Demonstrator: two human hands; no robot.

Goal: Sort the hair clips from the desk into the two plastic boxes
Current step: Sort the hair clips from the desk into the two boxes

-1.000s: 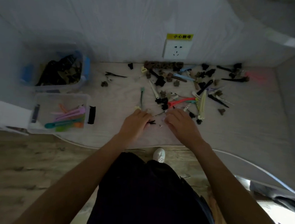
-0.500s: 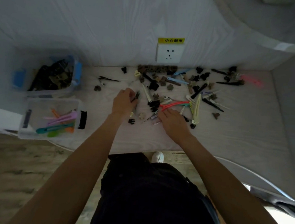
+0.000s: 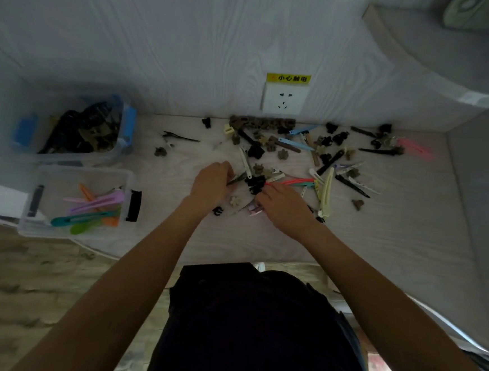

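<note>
— Hands first: where do mine sit?

— Your left hand (image 3: 211, 182) hovers over the pale wood-grain desk (image 3: 379, 240), fingers curled, pinching a thin dark duckbill hair clip (image 3: 237, 178) that sticks out toward the right. Your right hand (image 3: 284, 207) lies just beside it, fingertips down among the scattered clips next to a small black claw clip (image 3: 254, 183); whether it grasps anything, I cannot tell.

— Clips on the desk?

— You have a loose heap of mixed hair clips (image 3: 312, 158) spread from the middle toward the back right, below the white wall socket (image 3: 283, 99). A long red-pink flat clip (image 3: 295, 181) lies just past your right fingertips, and a pale yellow long clip (image 3: 327, 193) sits to the right of that hand. A small beige flower-shaped clip (image 3: 235, 200) rests between your two wrists.

— And the boxes?

— Both stand at the desk's left edge. Your clear plastic box with blue latches (image 3: 123, 143) is at the back, holding dark clips. Your clear plastic box with black latches (image 3: 129, 182) is nearer you, holding long coloured flat clips: pink, orange, teal, green.
</note>
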